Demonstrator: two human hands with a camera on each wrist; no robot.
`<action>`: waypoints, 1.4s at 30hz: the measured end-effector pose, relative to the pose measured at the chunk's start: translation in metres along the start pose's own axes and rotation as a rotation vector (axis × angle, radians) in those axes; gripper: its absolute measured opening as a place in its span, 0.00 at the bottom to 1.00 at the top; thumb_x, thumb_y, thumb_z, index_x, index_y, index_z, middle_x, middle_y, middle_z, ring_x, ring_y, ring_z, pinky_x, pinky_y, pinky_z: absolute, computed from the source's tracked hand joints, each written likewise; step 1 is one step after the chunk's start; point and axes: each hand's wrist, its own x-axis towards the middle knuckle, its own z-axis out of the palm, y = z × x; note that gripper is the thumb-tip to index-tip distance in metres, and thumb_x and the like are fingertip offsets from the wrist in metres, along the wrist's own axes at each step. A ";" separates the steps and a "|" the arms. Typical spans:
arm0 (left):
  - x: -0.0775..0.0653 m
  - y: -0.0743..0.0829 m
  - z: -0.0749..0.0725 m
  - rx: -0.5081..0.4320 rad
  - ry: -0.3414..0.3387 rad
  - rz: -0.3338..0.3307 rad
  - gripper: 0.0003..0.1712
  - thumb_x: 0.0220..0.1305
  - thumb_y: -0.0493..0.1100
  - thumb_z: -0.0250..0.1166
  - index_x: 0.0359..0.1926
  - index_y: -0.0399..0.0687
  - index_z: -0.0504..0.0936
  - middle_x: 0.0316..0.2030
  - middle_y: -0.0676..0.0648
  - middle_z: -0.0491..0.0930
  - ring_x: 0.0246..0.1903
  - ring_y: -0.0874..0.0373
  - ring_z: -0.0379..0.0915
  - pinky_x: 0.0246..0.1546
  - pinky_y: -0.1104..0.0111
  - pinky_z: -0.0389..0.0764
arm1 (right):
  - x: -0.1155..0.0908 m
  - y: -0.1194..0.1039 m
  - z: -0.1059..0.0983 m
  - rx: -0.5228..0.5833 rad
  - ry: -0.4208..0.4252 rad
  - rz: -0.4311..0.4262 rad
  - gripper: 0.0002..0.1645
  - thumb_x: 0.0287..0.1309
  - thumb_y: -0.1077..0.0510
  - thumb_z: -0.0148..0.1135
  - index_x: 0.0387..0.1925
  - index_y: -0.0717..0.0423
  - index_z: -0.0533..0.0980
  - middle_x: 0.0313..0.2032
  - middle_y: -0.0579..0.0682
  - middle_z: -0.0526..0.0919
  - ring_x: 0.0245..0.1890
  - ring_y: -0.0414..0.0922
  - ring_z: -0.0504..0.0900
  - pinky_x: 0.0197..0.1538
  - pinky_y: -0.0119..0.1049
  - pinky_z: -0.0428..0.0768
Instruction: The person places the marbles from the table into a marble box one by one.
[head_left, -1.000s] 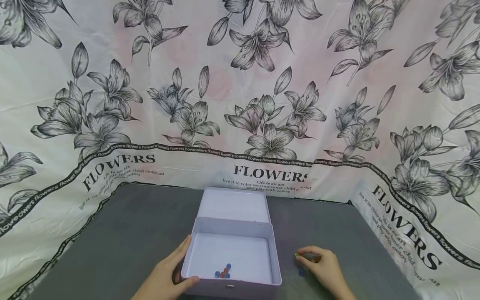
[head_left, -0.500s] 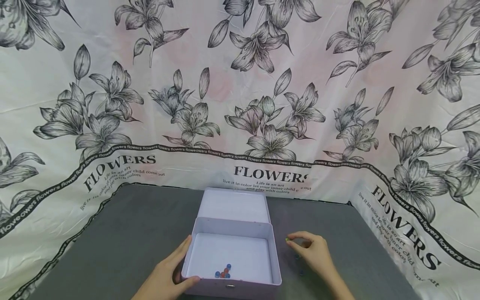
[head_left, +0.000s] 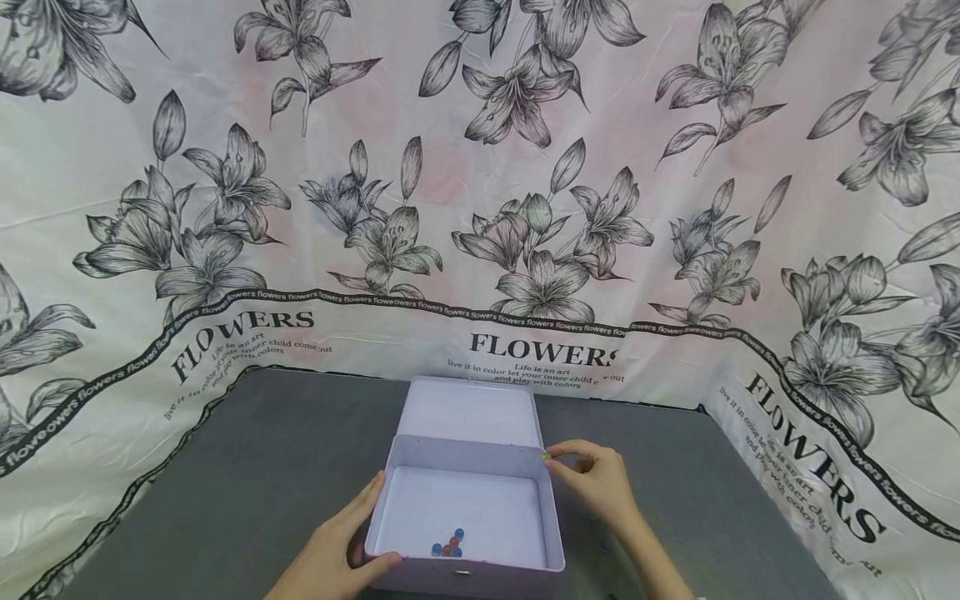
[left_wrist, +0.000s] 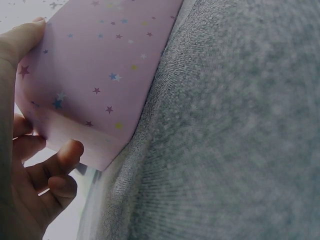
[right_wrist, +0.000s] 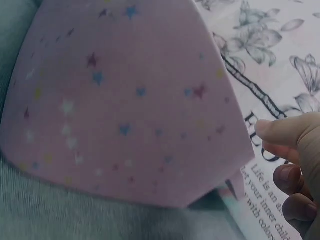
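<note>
A pale pink box (head_left: 480, 510) stands with its lid (head_left: 472, 410) folded back. My left hand (head_left: 337, 542) grips its front left corner, thumb at the front rim and fingers along the side. Small blue beads (head_left: 459, 533) and reddish-orange beads (head_left: 448, 548) lie inside near the front wall. Between thumb and forefinger my right hand (head_left: 596, 479) pinches a yellow-green bead (head_left: 546, 456), right at the box's back right corner. Printed stars cover the box's outer wall (left_wrist: 85, 65) in the left wrist view. The bead is hidden from the right wrist view, where the hand (right_wrist: 300, 165) shows beside the box.
A dark grey cloth (head_left: 300, 450) covers the table. Right of the box, a dark blue bead (head_left: 603, 547) lies on it, close to my right forearm. Behind the table hangs a white curtain (head_left: 420, 337) printed with flowers and lettering.
My right hand has carried the yellow-green bead from the table at the right, leftward and away from me, to the box's back right corner. My left hand keeps its grip on the box.
</note>
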 end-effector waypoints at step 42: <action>0.001 -0.002 0.001 -0.005 0.012 0.008 0.61 0.62 0.67 0.75 0.84 0.48 0.56 0.82 0.46 0.56 0.77 0.43 0.60 0.69 0.44 0.73 | 0.029 -0.051 0.084 0.034 -0.162 -0.007 0.07 0.58 0.58 0.80 0.39 0.47 0.91 0.30 0.45 0.90 0.11 0.31 0.62 0.17 0.24 0.61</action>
